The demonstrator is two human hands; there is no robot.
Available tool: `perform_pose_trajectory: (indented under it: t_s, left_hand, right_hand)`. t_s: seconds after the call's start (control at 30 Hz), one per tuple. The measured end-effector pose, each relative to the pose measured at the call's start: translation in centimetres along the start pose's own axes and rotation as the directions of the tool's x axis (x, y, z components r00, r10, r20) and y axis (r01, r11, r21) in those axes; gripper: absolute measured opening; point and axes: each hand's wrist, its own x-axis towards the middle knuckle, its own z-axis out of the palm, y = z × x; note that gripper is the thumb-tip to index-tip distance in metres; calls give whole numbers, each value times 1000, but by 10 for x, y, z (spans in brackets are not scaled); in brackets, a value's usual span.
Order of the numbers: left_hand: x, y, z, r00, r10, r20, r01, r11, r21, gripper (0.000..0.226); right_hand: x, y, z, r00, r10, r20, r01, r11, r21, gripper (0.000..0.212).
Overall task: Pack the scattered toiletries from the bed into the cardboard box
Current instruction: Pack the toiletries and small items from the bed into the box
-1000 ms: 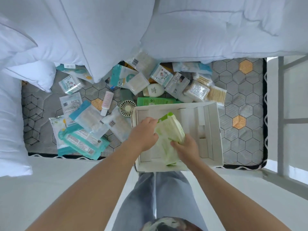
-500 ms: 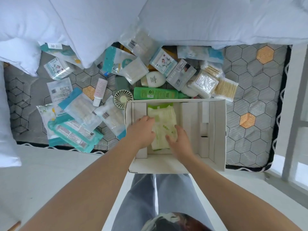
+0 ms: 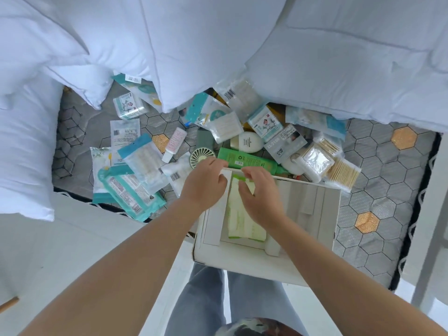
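On the left of the bed point(image 3: 378, 185), one big teal wipes packet point(image 3: 128, 192) lies among flat sachets, with one small pink-labelled bottle point(image 3: 175, 144) and one little round fan point(image 3: 202, 157) just beyond it. These have not moved in the last second.

The two hands have. Half a second ago both were flat on the green wipes pack point(image 3: 242, 221); now they have slid to the far end of the cardboard box point(image 3: 242, 260). The left hand point(image 3: 206, 185) has its fingers bent at the box's far wall, near the left corner. Whether it actually grips the card, I cannot tell. Just behind the box lies one green tube point(image 3: 247, 161), with one white oval bottle point(image 3: 247, 141) above it.

The right hand point(image 3: 259, 197) curls its fingers and thumb around the far end of the pack. The pack, held in the air a second ago, lies flat in the box's left compartment. It is pale green, soft and crinkled, with a darker green edge at each end. There is one pack in one white box.

To the right, two bundles of wooden cotton swabs point(image 3: 341, 173) lie near the box's far corner.
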Motion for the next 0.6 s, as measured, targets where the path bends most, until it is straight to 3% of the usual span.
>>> perform_pose_trajectory:
  t_s: [0.4,0.6]
  left_hand:
    - [-8,-38,-22,979,-202,-36,198,977,-78,43]
    - [-10,-74,-42,951,-294,-94,283,952,-115,43]
  right_hand:
    - [25,-43,16,989,-98,111,111,988,-112,36]
    - [40,-79,41,955,-199,218,235,960,-153,34]
